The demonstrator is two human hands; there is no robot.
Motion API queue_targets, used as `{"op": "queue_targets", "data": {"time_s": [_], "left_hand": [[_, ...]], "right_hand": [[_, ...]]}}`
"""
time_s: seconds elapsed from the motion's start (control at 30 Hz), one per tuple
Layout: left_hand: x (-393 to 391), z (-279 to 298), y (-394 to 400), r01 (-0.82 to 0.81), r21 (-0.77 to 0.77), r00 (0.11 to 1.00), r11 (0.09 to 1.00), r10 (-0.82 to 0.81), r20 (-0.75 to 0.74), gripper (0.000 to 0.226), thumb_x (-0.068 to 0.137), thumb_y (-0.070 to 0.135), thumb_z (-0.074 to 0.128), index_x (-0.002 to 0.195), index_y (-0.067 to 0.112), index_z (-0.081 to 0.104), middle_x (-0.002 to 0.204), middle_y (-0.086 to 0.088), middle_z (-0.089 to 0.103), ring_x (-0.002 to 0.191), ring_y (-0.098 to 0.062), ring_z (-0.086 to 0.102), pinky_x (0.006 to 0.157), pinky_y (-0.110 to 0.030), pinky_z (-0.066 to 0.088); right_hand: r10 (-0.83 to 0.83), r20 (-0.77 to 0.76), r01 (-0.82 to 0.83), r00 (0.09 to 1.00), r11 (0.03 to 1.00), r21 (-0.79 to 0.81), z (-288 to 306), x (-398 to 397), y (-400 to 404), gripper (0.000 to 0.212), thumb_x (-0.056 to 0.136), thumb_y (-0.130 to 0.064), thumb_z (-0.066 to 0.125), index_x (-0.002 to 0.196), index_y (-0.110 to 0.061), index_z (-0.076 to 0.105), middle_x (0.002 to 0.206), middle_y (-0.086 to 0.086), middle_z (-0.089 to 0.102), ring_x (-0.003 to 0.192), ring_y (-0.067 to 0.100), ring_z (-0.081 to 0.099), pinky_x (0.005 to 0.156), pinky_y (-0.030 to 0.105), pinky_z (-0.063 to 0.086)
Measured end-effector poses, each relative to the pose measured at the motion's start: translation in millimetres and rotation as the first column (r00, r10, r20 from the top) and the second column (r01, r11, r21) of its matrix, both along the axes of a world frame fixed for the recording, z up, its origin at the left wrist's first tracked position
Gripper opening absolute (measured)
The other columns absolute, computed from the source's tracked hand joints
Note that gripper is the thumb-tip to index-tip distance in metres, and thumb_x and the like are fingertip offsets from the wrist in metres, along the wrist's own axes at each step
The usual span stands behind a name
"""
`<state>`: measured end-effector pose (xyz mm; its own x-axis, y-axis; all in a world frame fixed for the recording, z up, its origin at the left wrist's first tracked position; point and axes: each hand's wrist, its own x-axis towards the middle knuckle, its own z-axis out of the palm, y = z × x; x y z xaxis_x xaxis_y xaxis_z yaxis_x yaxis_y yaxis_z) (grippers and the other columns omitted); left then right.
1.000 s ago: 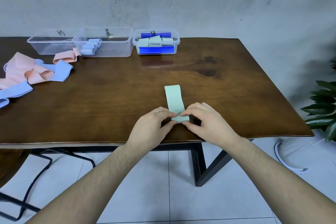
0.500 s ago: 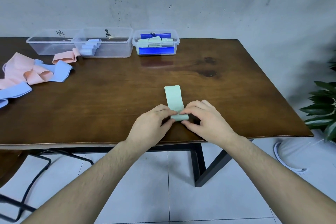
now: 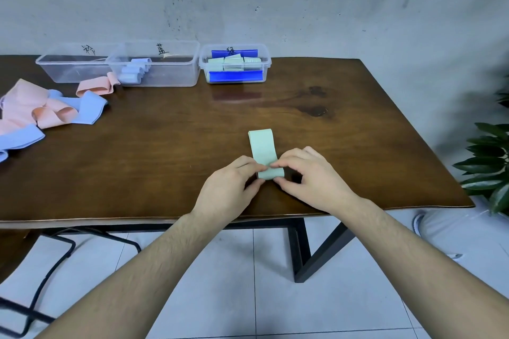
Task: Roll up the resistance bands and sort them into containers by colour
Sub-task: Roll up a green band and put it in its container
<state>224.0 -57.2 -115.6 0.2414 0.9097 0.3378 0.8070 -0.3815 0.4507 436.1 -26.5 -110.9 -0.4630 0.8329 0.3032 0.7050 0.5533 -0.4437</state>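
Green band near the tabletop's front edge, left hand and right hand both pinching its rolled end.

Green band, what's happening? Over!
Left hand and right hand pinch the green band, rolling its near end. Far end flat on table. Nothing blocking.

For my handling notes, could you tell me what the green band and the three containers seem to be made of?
green band: likely matte elastic fabric or rubber; it bends softly into a roll. Containers: clear, glossy, rigid plastic; contents show through the walls.
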Motion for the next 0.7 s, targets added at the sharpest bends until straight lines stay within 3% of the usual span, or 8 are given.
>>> {"op": "queue_targets", "data": {"time_s": [0.13,0.2,0.37,0.53,0.7], "left_hand": [[-2,1,5,-0.012,-0.017,0.999,1.0,0.011,-0.048,0.029,0.098,0.037,0.057,0.125,0.028,0.066,0.118,0.017,0.058,0.081,-0.009,0.058,0.066,-0.02,0.044],[-2,0,6,-0.023,-0.031,0.999,0.999,0.022,-0.044,0.03,0.099,0.037,0.056,0.126,0.029,0.065,0.119,0.018,0.057,0.077,-0.005,0.052,0.065,-0.018,0.041],[-1,-1,5,0.021,0.047,1.0,0.999,-0.022,0.018,0.024,0.095,0.027,0.063,0.119,0.025,0.067,0.115,0.015,0.058,0.072,-0.003,0.046,0.061,-0.023,0.05],[-1,1,9,0.003,0.044,1.0,0.999,-0.003,-0.014,0.025,0.091,0.029,0.069,0.116,0.026,0.067,0.115,0.015,0.06,0.07,-0.003,0.045,0.061,-0.025,0.05],[0,3,14,-0.016,0.008,0.999,1.0,0.016,-0.033,0.028,0.09,0.032,0.069,0.118,0.027,0.066,0.116,0.015,0.06,0.073,-0.01,0.055,0.064,-0.027,0.05]], "right_hand": [[-0.008,-0.023,0.008,1.0,1.0,0.011,0,2,-2,0.028,0.092,-0.03,0.071,0.12,-0.032,0.069,0.116,-0.02,0.06,0.101,0.005,0.047,0.092,0.029,0.046],[-0.007,-0.012,0.007,1.0,1.0,-0.001,-1,1,-1,0.028,0.092,-0.029,0.071,0.12,-0.032,0.07,0.116,-0.02,0.06,0.1,0.002,0.046,0.091,0.03,0.047],[-0.008,-0.011,0.007,1.0,0.999,-0.048,-1,-1,7,0.031,0.093,-0.03,0.07,0.124,-0.031,0.067,0.121,-0.018,0.06,0.1,-0.001,0.045,0.093,0.034,0.047],[-0.007,0.03,0.008,1.0,1.0,-0.018,1,0,12,0.036,0.092,-0.032,0.07,0.128,-0.031,0.066,0.122,-0.017,0.059,0.104,0.006,0.044,0.098,0.038,0.046],[-0.005,0.021,0.005,1.0,0.999,-0.032,3,0,14,0.034,0.091,-0.029,0.072,0.124,-0.032,0.066,0.119,-0.018,0.059,0.101,0.003,0.044,0.093,0.027,0.042]]}}
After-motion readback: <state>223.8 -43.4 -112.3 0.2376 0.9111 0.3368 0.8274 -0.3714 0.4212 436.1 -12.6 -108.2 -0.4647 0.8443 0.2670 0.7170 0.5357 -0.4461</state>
